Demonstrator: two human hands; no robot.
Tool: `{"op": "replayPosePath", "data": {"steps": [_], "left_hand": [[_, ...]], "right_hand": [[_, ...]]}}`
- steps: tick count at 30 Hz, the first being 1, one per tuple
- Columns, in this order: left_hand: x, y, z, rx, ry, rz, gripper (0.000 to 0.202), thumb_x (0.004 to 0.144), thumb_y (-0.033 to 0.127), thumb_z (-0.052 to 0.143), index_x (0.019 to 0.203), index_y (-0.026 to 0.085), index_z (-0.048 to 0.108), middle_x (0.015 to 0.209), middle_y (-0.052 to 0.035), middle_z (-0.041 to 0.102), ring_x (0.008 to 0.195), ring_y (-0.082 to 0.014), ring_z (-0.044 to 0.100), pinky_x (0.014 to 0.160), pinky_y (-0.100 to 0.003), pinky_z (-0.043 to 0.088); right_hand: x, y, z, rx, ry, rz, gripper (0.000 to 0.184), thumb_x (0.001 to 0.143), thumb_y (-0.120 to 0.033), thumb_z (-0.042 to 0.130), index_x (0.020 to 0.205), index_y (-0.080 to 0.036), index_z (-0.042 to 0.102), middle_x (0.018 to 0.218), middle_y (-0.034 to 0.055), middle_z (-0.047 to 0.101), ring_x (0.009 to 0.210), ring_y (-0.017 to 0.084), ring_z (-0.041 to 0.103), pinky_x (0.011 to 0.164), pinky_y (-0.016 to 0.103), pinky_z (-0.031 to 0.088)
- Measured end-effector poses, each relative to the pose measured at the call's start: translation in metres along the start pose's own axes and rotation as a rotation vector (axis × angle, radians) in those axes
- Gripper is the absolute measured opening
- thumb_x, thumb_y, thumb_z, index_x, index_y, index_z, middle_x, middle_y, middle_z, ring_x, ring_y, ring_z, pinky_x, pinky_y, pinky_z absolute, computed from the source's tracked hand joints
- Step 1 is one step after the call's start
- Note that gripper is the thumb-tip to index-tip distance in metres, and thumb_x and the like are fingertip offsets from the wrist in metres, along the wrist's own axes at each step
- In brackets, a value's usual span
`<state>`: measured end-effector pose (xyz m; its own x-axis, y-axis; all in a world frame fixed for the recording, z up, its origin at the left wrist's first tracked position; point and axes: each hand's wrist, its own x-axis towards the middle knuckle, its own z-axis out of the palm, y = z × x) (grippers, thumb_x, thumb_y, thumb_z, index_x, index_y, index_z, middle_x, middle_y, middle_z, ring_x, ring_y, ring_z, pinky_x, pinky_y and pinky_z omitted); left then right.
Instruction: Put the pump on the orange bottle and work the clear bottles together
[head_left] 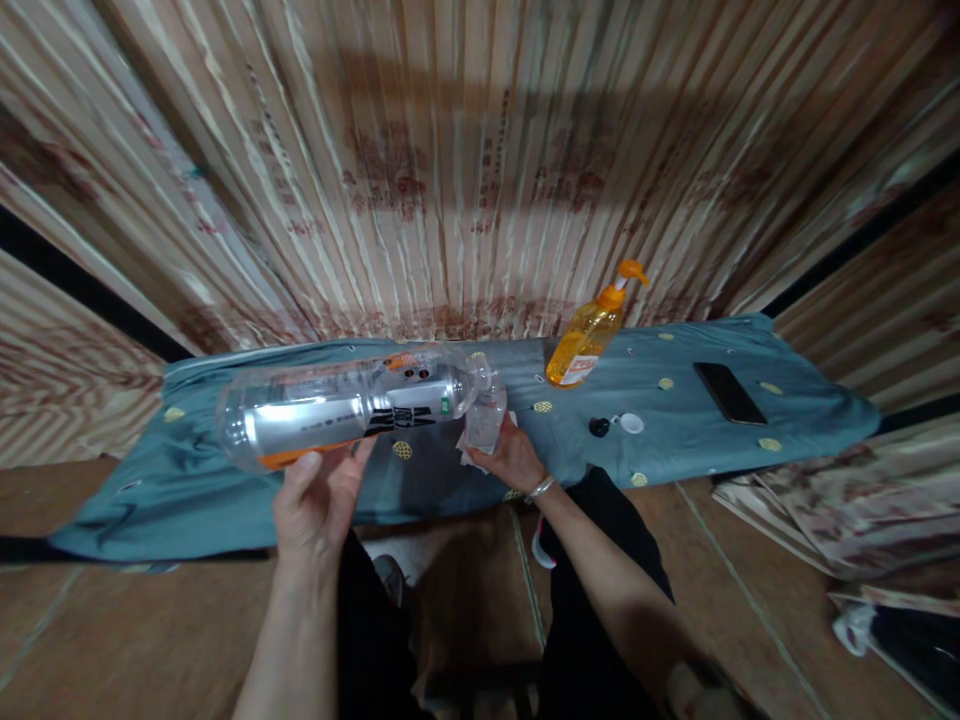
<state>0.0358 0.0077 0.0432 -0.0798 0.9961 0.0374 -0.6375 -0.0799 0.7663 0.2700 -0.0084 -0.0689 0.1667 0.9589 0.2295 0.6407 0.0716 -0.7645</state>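
My left hand [319, 500] grips a large clear plastic bottle [345, 405] with a silver and orange label, tipped on its side with its mouth to the right. The mouth meets a small clear bottle [486, 410] that my right hand [510, 455] holds upright over a blue-grey cloth [187, 480]. Some white paper or tissue shows under my right fingers. A black cap [598, 427] and a white cap [631, 423] lie on the cloth just right of my right hand.
An orange pump bottle [589, 335] stands at the back of the cloth. A black phone [729, 392] lies flat toward the right end. Striped curtain fabric hangs behind. Folded patterned fabric [825, 510] lies on the floor at right.
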Motion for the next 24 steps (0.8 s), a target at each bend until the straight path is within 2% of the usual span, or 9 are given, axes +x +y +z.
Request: {"op": "replayPosePath", "data": {"steps": [6, 12, 15, 20, 24], "left_hand": [[-0.0006, 0.0011, 0.0018, -0.001, -0.032, 0.003, 0.049, 0.047, 0.039, 0.094, 0.091, 0.034, 0.074, 0.096, 0.0012, 0.077, 0.12, -0.031, 0.062, 0.105, -0.052, 0.049], [-0.0002, -0.0004, 0.0006, -0.002, -0.023, 0.005, 0.05, 0.047, 0.039, 0.094, 0.092, 0.035, 0.074, 0.1, 0.0011, 0.077, 0.118, -0.032, 0.063, 0.105, -0.054, 0.049], [0.0003, -0.0014, -0.0008, -0.015, -0.017, 0.005, 0.049, 0.046, 0.038, 0.094, 0.091, 0.035, 0.073, 0.097, 0.0016, 0.078, 0.119, -0.0316, 0.063, 0.104, -0.054, 0.05], [0.0004, -0.0013, -0.0009, -0.02, -0.029, 0.012, 0.048, 0.047, 0.037, 0.094, 0.09, 0.034, 0.073, 0.094, 0.0018, 0.077, 0.122, -0.0311, 0.062, 0.104, -0.051, 0.051], [-0.0002, -0.0006, 0.0009, -0.013, -0.046, 0.008, 0.049, 0.049, 0.038, 0.093, 0.093, 0.033, 0.073, 0.097, 0.0001, 0.077, 0.123, -0.0319, 0.061, 0.104, -0.051, 0.05]], "right_hand": [[0.0003, 0.0012, -0.0007, 0.01, 0.001, -0.006, 0.071, 0.073, -0.033, 0.076, 0.135, -0.018, 0.046, 0.115, 0.0115, 0.072, 0.106, 0.029, 0.072, 0.091, 0.041, 0.059], [-0.0001, 0.0007, -0.0005, 0.012, 0.006, -0.004, 0.073, 0.072, -0.033, 0.077, 0.136, -0.018, 0.045, 0.118, 0.013, 0.071, 0.108, 0.03, 0.072, 0.092, 0.042, 0.059], [-0.0002, -0.001, -0.0015, 0.028, -0.002, 0.001, 0.068, 0.073, -0.034, 0.076, 0.133, -0.017, 0.048, 0.114, 0.0124, 0.072, 0.105, 0.029, 0.073, 0.091, 0.041, 0.059], [0.0, -0.0015, -0.002, 0.056, -0.003, -0.001, 0.07, 0.073, -0.034, 0.076, 0.134, -0.015, 0.046, 0.116, 0.0138, 0.072, 0.107, 0.03, 0.072, 0.092, 0.042, 0.058], [0.0002, 0.0, -0.0011, 0.047, 0.005, -0.009, 0.072, 0.072, -0.032, 0.076, 0.136, -0.017, 0.045, 0.112, 0.0105, 0.074, 0.101, 0.028, 0.073, 0.089, 0.041, 0.059]]}}
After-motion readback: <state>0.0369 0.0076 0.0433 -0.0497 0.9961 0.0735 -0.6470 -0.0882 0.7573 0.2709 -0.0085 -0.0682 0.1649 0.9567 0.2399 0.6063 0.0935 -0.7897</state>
